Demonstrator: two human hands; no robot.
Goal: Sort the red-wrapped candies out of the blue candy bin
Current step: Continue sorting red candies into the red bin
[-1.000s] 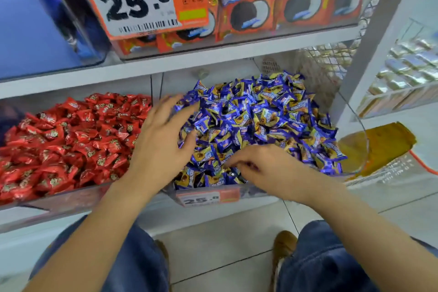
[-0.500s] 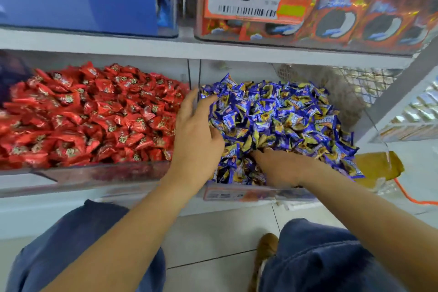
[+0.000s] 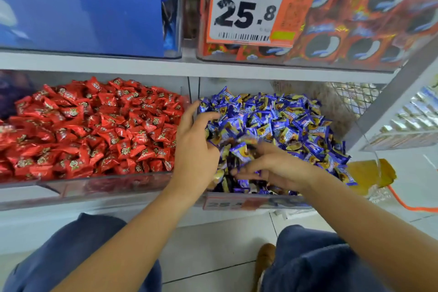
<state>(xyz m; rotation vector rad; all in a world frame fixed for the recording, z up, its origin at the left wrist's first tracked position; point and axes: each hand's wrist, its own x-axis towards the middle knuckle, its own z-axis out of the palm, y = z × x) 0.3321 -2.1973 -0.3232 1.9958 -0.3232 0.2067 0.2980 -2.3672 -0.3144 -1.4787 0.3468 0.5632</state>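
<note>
Blue candies (image 3: 272, 123) now churned between both closer hands (image 3: 237, 161).

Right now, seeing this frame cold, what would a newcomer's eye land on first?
Two heaps of wrapped sweets side by side on the lower shelf: the red candies on the left, the blue candies on the right. Both hands dig into the near part of the blue heap, the left hand at its left edge and the right hand low at the front. Above hangs a large orange price tag reading 25.8.
</note>
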